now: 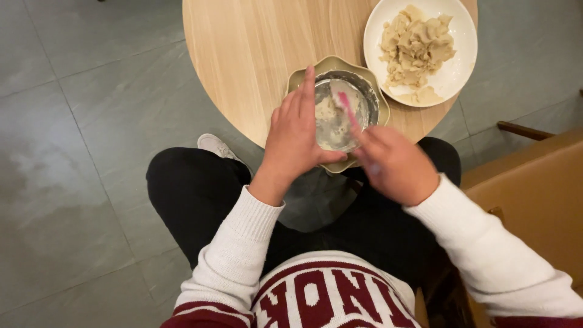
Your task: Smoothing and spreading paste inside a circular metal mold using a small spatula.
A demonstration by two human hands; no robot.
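A small metal bowl (364,100) with pale dough residue sits inside a beige scalloped dish (331,64) at the near edge of a round wooden table (255,54). My left hand (294,136) grips the bowl's left rim, index finger stretched up along it. My right hand (395,164), blurred, holds a pink spatula (346,104) whose head is inside the bowl, against the residue.
A white plate (461,51) heaped with torn pale dough pieces stands on the table at the upper right. A brown cardboard box (534,194) is at the right beside my legs. Grey tiled floor (79,152) lies to the left, one white shoe (215,146) under the table edge.
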